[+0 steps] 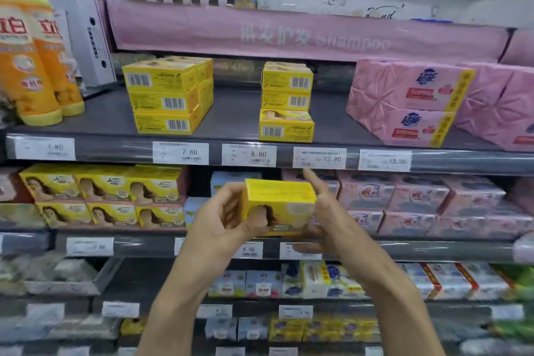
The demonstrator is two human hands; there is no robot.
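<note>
Head view: a shop shelving unit (231, 113) fills the frame, seen from in front, with two bare forearms reaching up from the bottom edge.
Banner: a long pink strip (260, 35) with "Shampoo" printed on it runs across above the upper shelf.
Pink packs: two stacked wrapped packs (404, 101) lie on the right of the upper shelf, with more beside them.
Bottles: two orange bottles (29, 61) stand upright at the left end of the same shelf.
Yellow stacks: one pile of yellow boxes (167, 98) sits left of centre and a narrower pile (286, 101) at centre, well apart.
Lower row: matching yellow boxes (101, 196) are stacked two high on the shelf below, at left.
Left grip (222, 220): clamped on the left end of the held box, thumb pressed on its front face.
Right grip (326, 211): spread apart, palm against the box's right end, forefinger straight up.
Held box (278, 205): yellow, level, between both hands, in the air in front of the second shelf.
Price tags (248, 154): white labels line the shelf edge just above the held box.
</note>
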